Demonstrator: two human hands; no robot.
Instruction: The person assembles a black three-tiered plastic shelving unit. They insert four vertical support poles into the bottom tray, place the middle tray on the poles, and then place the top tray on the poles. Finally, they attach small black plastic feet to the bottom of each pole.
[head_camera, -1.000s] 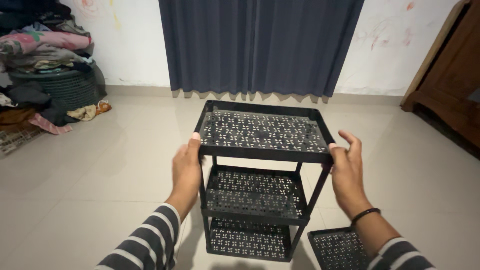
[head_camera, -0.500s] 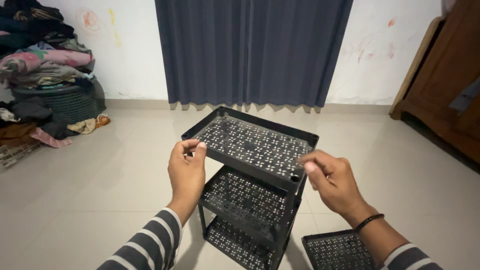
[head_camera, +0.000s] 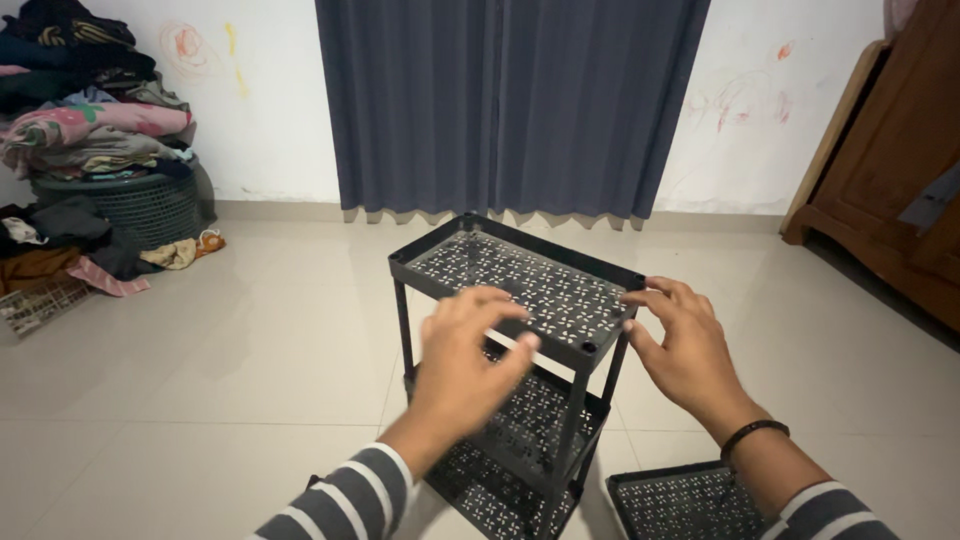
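The left hand (head_camera: 462, 352) hovered with fingers spread and loose over the near edge of the black three-tier rack's (head_camera: 510, 370) top shelf (head_camera: 520, 283), gripping nothing that could be seen; its motion blur made actual contact hard to judge. The right hand (head_camera: 683, 345) was also open, fingertips at the shelf's right corner near a post socket, a dark band on the wrist. Both sleeves were striped grey and white.

The rack stood on the pale tiled floor (head_camera: 240, 380), turned cornerwise to the camera, its perforated shelves stacked on thin posts. A loose shelf panel (head_camera: 690, 505) of the same pattern lay flat on the floor just beside the right forearm.

With neither hand clamped on it, the rack looked likely to wobble or tip if a corner were pressed down unevenly — the posts appeared slim and might slip out of their sockets. A knee or elbow could also land on the loose panel.

No packages, labels or signs were visible. Behind hung a dark blue curtain (head_camera: 510, 100); crayon scribbles marked the white wall (head_camera: 750, 100); a clothes heap (head_camera: 85, 120) sat on a basket far left — a brown wooden cabinet (head_camera: 900, 170) stood right.
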